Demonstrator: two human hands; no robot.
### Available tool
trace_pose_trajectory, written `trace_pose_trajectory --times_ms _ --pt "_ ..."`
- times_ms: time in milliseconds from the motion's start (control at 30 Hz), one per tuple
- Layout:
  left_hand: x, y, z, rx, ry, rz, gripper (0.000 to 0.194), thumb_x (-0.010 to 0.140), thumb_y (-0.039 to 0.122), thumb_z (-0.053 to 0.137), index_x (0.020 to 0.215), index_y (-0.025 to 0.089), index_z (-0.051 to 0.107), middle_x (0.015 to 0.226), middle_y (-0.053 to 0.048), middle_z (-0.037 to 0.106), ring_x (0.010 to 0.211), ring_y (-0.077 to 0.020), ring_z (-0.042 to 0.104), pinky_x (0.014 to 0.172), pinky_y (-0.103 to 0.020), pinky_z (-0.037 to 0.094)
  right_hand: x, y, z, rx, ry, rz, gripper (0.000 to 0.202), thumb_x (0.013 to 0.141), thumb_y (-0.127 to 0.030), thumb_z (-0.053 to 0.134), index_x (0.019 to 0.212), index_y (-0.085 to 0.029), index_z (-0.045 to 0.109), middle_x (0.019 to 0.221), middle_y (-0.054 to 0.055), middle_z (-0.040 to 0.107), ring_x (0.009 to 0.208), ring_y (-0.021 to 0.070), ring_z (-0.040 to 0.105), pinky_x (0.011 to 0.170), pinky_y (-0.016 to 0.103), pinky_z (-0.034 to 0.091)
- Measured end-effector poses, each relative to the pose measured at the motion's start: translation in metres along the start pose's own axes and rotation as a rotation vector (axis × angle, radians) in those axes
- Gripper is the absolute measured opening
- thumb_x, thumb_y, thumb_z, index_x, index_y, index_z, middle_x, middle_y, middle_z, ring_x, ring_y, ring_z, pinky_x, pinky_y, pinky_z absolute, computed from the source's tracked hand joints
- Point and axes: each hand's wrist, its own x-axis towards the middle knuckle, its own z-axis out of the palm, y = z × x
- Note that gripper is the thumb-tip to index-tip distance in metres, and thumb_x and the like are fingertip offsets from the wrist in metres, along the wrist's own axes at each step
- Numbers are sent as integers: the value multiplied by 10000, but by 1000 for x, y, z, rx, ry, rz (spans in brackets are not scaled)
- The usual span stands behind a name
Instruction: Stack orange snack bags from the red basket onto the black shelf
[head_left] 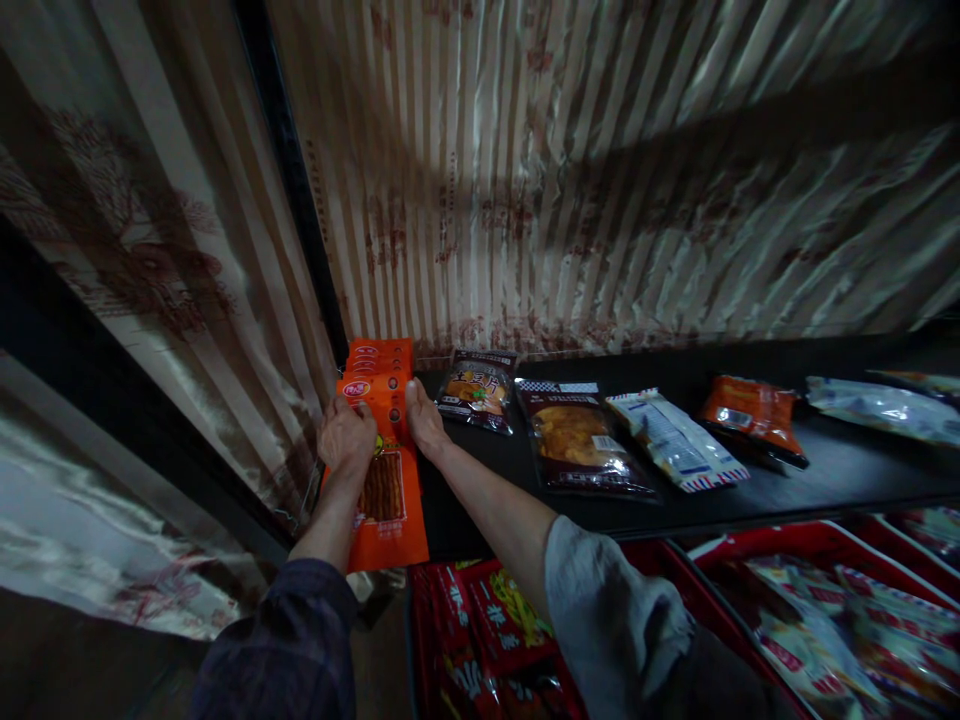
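Observation:
At the left end of the black shelf, a stack of orange snack packets (390, 535) overlaps, the front one hanging over the shelf's front edge. My left hand (346, 432) is closed on the left side of the front packet, fingers bent over its face. On the opposite side my right hand (424, 420) holds the packet's upper right edge, thumb upright along it; its other fingers are mostly hidden. Close to the right of that hand lies a brown snack bag (478, 390) with a clear window. Strips of brown food are pictured on the front packet.
Along the shelf (480, 465) lie a larger brown bag (574, 435), a white bag (679, 440), an orange-red bag (754, 415) and a pale bag (885, 408). Below stand red bins with red packets (499, 615) and white bags (817, 625). Striped curtain fabric (525, 200) hangs behind; a dark post (289, 160) rises left.

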Motion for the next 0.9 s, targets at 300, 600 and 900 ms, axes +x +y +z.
trace_pose_trajectory --times_ms 300,600,900 --pt "-19 5 -12 -54 47 120 444 857 255 397 1253 93 519 1381 -159 471 1294 -251 410 1055 -375 346 -23 -18 -13 -21 -25 54 722 921 -569 225 1417 -53 325 1484 135 319 1391 206 246 1151 316 148" --pt "-125 24 -49 -315 -236 356 387 883 226 357 1198 163 573 1142 -71 656 1057 -202 596 942 -321 438 -122 -35 -64 97 -100 -116 512 929 -516 294 1252 -223 562 1228 6 614 1194 184 518 1046 349 350" --pt "-262 -29 -2 -88 -553 351 389 881 277 393 1221 166 544 1242 -124 596 1144 -225 555 982 -345 412 -259 72 -146 -116 -260 125 366 879 -364 456 1135 -185 646 1067 59 689 992 222 631 928 369 450"
